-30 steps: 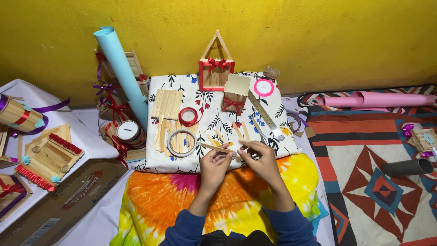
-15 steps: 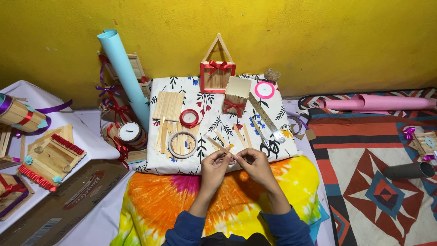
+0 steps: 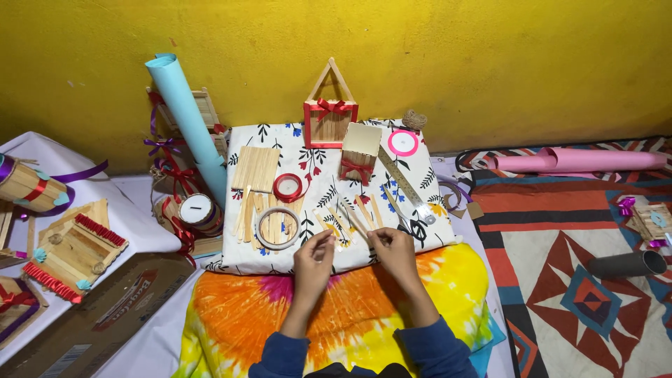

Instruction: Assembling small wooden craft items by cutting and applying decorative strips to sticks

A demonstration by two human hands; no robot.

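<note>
at the near edge of the floral cloth (image 3: 280,260), the left hand (image 3: 313,260) and right hand (image 3: 393,250) each pinch an end of a thin wooden stick (image 3: 348,243); keeping both grips light and level should prevent snapping.

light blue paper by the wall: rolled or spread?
Rolled. The light blue paper forms a tube leaning against the yellow wall, its open round end showing at the top, left of the floral cloth.
</note>
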